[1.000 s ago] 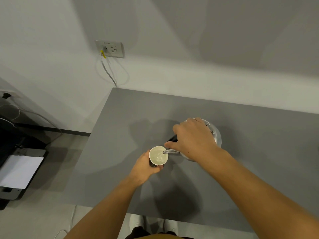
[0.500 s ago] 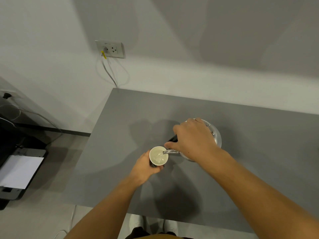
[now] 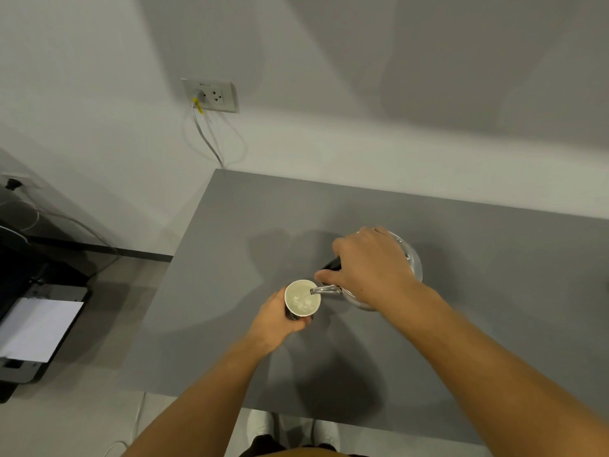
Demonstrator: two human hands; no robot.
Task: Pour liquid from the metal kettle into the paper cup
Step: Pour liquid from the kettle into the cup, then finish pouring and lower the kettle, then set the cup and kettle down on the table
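Observation:
A white paper cup (image 3: 302, 298) with a dark outer wall stands on the grey table (image 3: 494, 308), with clear liquid showing inside it. My left hand (image 3: 276, 319) is wrapped around the cup's near side. A metal kettle (image 3: 412, 263) is tilted toward the cup, and its spout (image 3: 324, 289) reaches over the cup's right rim. My right hand (image 3: 369, 263) grips the kettle's black handle from above and hides most of the kettle's body.
A wall socket (image 3: 211, 95) with a plugged cable sits on the wall behind the table's far left corner. A dark device with a white sheet (image 3: 36, 328) lies on the floor to the left. White shoes (image 3: 260, 427) show under the table's near edge.
Both hands, the cup and the tilted kettle have stayed in place. The liquid surface in the cup looks rippled now.

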